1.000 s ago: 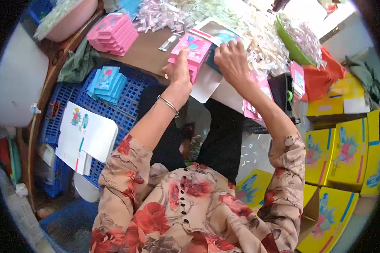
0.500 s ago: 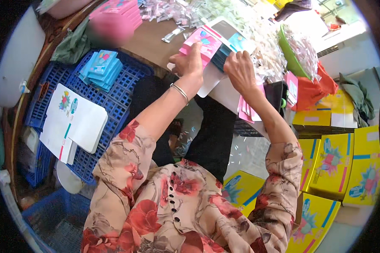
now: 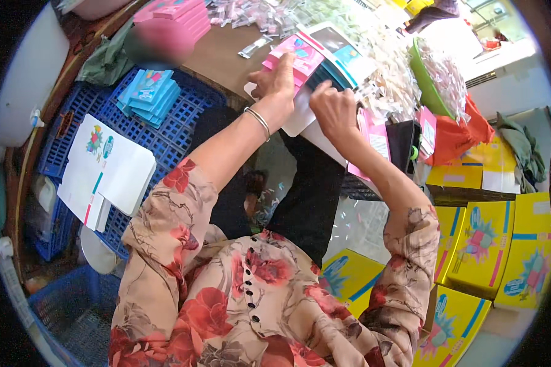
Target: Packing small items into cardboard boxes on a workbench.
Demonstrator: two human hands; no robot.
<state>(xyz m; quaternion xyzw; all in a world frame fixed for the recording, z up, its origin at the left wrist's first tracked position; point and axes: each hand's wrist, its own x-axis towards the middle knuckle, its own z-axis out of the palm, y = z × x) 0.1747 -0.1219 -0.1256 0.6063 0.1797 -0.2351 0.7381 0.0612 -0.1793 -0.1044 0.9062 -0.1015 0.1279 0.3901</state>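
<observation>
Left hand (image 3: 277,84): its fingers are grasping the pink packets (image 3: 304,55).
Right hand (image 3: 337,111): its fingers are curling near the blue packets (image 3: 326,74); whether they are gripping anything, I cannot tell.
Pink packets: sitting over white card (image 3: 298,119), left of the blue ones.
Table (image 3: 223,56): carrying heaped sachets (image 3: 389,67) beyond the card.

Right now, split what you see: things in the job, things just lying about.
Likely job: pink packs in left hand; blue packs and white card by right hand.

Likely lying about: orange bag; left green cloth; right green cloth.
</observation>
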